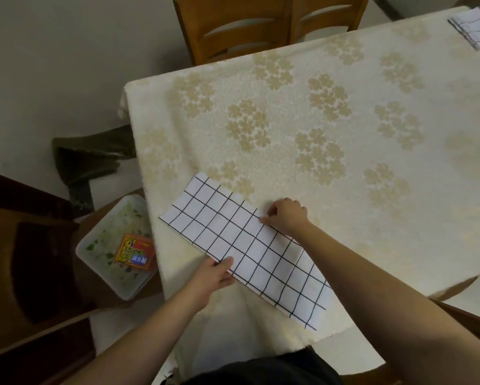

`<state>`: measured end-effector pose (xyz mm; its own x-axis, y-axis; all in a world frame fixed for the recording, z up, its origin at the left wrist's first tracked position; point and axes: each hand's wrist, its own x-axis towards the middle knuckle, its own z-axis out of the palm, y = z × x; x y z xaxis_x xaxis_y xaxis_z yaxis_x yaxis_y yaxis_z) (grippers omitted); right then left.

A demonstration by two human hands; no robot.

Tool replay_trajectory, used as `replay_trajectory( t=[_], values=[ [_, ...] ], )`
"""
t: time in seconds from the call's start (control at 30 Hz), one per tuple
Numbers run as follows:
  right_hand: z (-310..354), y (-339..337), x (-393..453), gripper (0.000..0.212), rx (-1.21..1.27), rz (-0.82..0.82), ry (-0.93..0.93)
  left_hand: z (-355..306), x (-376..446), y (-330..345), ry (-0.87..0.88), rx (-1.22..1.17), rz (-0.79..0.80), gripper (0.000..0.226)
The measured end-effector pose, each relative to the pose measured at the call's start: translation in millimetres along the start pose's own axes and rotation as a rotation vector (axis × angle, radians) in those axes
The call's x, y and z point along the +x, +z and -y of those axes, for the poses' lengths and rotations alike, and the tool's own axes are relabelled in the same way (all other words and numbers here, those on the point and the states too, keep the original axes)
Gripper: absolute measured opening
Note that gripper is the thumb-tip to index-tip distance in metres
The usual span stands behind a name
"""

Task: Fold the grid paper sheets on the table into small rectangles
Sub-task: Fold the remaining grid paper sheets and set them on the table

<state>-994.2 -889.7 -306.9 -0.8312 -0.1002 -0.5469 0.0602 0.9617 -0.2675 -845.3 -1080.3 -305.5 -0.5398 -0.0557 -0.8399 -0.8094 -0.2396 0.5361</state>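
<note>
Here a long strip of grid paper [244, 245] lies flat on the table [344, 120], near its front left corner, and it runs slanted from the upper left down to the lower right. The left hand [213, 276] holds the near long edge of the strip: the thumb lies on top of the paper and the other fingers seem to be under the edge, so it pinches the paper. The right hand [286, 218] is at the far long edge, with curled fingers, and its fingertips pinch or press the paper there; which of the two, I cannot tell. A stack of folded grid sheets [475, 29] rests at the far right corner of the table. Left of the table, lower down, stands a white tray [99, 245] with a small orange packet [134, 252] in it. Two wooden chairs [261, 26] stand behind the table.
</note>
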Motion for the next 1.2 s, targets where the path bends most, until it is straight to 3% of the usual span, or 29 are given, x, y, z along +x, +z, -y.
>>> replay_trajectory(
  t=[0.13,0.27,0.4,0.6,0.77,0.93,1.13,1.2],
  values=[
    [5,0,-3,0.027,0.101,0.053,0.037,3,0,-4,0.051,0.083,0.027,0.016],
    [4,-6,-6,0.032,0.253,0.122,0.029,6,2,-8,0.056,0.11,0.021,0.013],
    [3,-6,-8,0.034,0.18,0.102,0.071,4,-2,-10,0.07,0.106,0.039,0.013],
    [12,-6,-17,0.065,0.16,0.197,0.118,-6,-14,-17,0.085,0.064,0.071,0.026],
    [14,-4,-23,0.059,0.397,0.233,0.117,-12,-23,-28,0.07,0.029,0.087,0.02],
    [13,-10,-27,0.067,0.633,0.23,0.134,-20,-30,-34,0.065,-0.039,0.041,0.021],
    [8,-18,-43,0.043,0.817,0.18,0.163,-37,-49,-31,0.119,-0.101,0.047,0.016],
    [7,-18,-49,0.044,0.876,0.159,0.133,-42,-55,-28,0.142,-0.102,0.063,0.016]
  ],
)
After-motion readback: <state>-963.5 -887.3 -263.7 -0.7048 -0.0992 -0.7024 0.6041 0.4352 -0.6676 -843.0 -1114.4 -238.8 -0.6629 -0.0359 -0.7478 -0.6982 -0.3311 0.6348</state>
